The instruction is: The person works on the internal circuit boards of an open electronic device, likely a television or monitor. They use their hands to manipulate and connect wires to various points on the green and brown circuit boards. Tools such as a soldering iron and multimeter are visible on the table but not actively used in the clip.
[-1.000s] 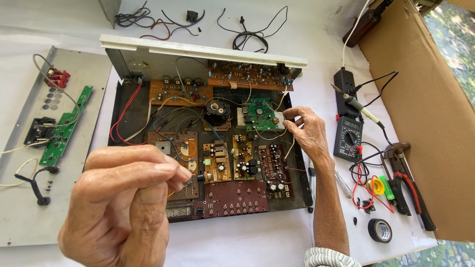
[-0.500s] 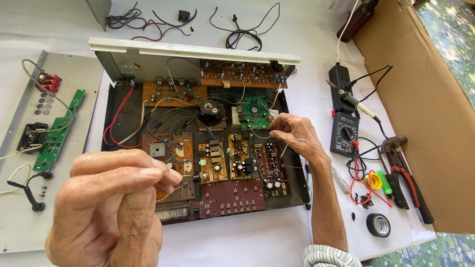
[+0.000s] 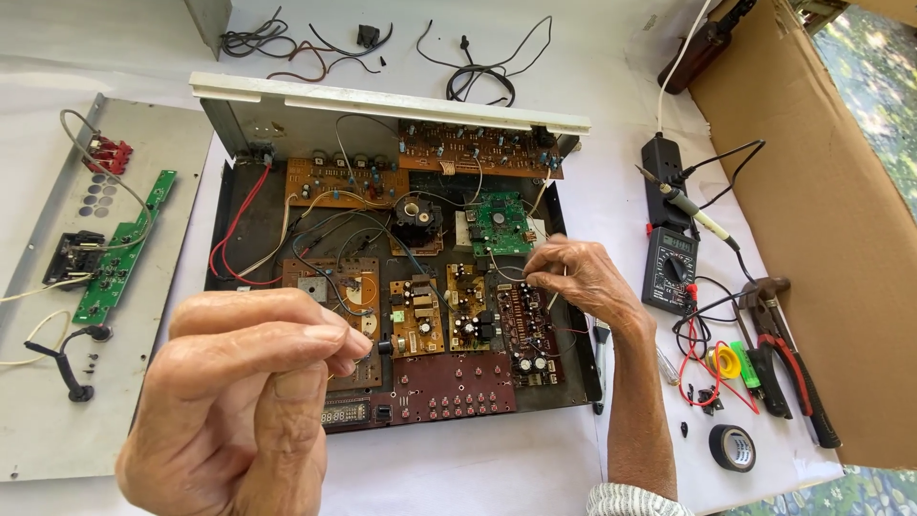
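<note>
Head view: right hand (image 3: 583, 277) pinches thin wire (image 3: 555, 298) (slanting down-left).

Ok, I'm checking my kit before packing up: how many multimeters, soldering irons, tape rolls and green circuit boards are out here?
Multimeter: 1
Soldering iron: 1
Black tape roll: 1
Green circuit boards: 2, one on the grey panel, one inside the open chassis
Total: 5

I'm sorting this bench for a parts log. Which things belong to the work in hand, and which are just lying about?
In hand:
right hand, pinching at wires over the circuit boards
open chassis
left hand, raised, fingers pinched

Lying about:
multimeter
soldering iron
pliers
black tape roll
detached green board
</note>
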